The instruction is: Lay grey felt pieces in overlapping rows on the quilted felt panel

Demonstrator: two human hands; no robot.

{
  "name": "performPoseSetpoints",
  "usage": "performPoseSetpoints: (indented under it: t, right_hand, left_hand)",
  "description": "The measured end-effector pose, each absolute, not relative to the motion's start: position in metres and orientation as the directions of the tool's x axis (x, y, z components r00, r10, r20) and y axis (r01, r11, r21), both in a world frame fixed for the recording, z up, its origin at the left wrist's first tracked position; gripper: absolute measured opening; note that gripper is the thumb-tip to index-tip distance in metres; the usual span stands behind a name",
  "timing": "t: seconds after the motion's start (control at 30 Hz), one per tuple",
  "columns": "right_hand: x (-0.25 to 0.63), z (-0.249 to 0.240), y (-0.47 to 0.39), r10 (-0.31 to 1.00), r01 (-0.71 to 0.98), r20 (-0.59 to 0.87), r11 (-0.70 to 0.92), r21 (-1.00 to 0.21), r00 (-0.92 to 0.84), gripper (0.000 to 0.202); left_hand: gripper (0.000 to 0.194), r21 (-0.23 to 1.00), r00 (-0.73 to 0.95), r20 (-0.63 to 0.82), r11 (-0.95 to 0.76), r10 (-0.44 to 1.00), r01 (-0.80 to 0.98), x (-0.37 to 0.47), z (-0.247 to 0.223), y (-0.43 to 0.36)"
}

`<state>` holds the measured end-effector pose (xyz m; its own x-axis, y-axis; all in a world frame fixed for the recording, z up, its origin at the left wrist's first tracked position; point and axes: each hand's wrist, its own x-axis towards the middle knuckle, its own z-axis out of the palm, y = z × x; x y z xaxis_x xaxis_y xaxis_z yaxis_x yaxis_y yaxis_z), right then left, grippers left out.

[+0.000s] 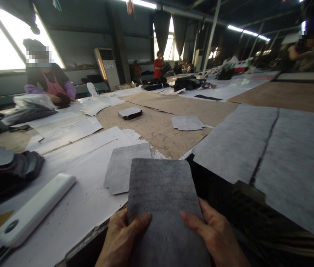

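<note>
Head view: grey panel (164, 189) is up in both hands, in front of the body at the near edge of the table (87, 200), tilted so its top face shows. Left hand (123, 233) pinches the left edge, right hand (212, 231) the right; thumbs flat on the face, fingers mostly hidden, presumably wrapped underneath. Single piece or stack: can't tell. Looks light, matte and felt-like, so I'd expect decent friction, not slippery, not fragile. Holds flat between the hands, so probably fairly stiff, though a hard squeeze inward could bow it. Best hold: opposite side edges, thumbs on top, as now. If it's a stack, keep pressure even or layers may shear. Similar grey piece (116, 172) lies on the table just beyond.
</note>
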<state>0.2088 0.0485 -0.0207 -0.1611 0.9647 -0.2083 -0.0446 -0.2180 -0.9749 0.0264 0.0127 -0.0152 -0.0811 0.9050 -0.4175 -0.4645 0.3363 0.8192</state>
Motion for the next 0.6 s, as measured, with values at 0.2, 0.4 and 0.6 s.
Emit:
performPoseSetpoints:
  t: [0.2,0.4,0.6]
  right_hand:
    - [0.206,-0.020,0.047,0.978,-0.123,-0.190,-0.199,-0.972,-0.087,0.039]
    - [0.209,-0.020,0.048,0.966,-0.190,-0.236,-0.253,-0.949,-0.108,0.043]
    - [0.213,-0.027,0.050,0.954,-0.178,-0.280,-0.296,-0.938,-0.107,0.051]
  left_hand:
    - [0.036,0.785,-0.088,-0.447,0.343,0.890,-0.516,0.031,-0.006,0.013]
    - [0.036,0.781,-0.060,-0.443,0.352,0.895,-0.516,0.031,-0.002,0.014]
    - [0.036,0.773,-0.033,-0.404,0.322,0.914,-0.547,0.030,-0.005,0.015]
